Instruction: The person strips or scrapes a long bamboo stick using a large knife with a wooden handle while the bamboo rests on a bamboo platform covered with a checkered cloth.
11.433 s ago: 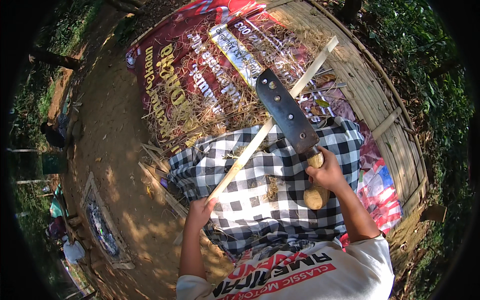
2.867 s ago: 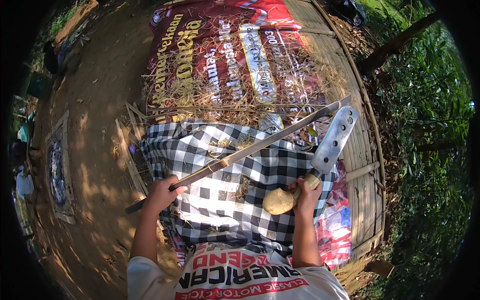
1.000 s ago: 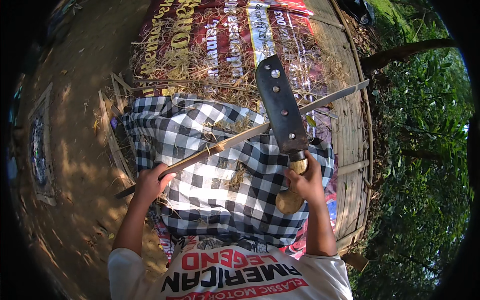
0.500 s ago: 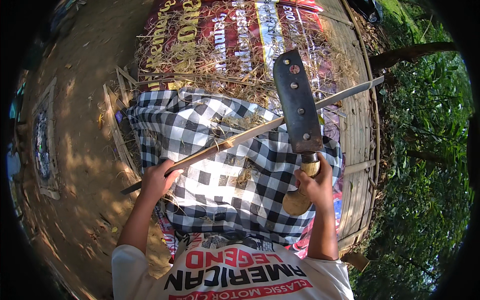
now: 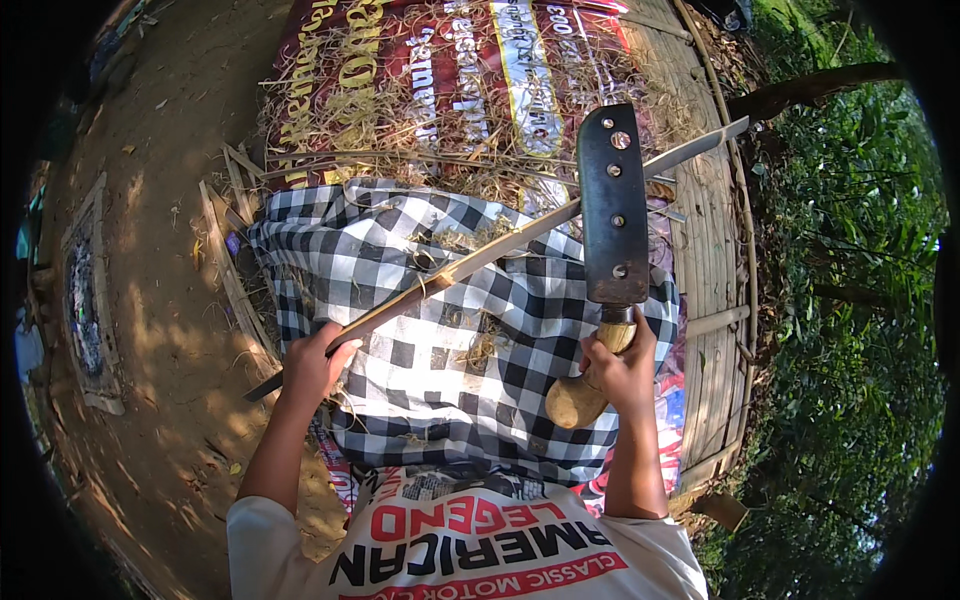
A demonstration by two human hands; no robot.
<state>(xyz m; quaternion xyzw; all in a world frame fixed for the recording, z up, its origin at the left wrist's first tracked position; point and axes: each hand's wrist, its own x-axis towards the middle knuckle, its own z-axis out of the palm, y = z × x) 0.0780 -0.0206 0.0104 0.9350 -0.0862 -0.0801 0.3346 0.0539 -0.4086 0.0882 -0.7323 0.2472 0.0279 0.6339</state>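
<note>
My left hand (image 5: 316, 362) is closed round the lower part of a long split bamboo strip (image 5: 500, 244), which slants up to the right across my lap. Wrapped round the wooden handle of a broad dark cleaver (image 5: 613, 200) is my right hand (image 5: 622, 370). Its blade, pierced with several holes, points away from me and crosses over the strip's upper part, hiding a short stretch of it. Whether blade and strip touch I cannot tell. Under both lies a black-and-white checked cloth (image 5: 400, 250) spread over my lap, with a few shavings on it.
Beyond the cloth, a dark red printed banner (image 5: 400, 80) is strewn with curly shavings. Bamboo slats (image 5: 712, 350) edge the platform at the right, with green plants past them. At the left, bare ground (image 5: 150, 300) holds a framed rectangular panel (image 5: 88, 290). Thin strips (image 5: 235, 280) lie by the cloth.
The cleaver's blade has swung slightly right and stands more upright, its handle end shifting left. The far end of the bamboo strip has risen a little. Both hands keep their grips.
</note>
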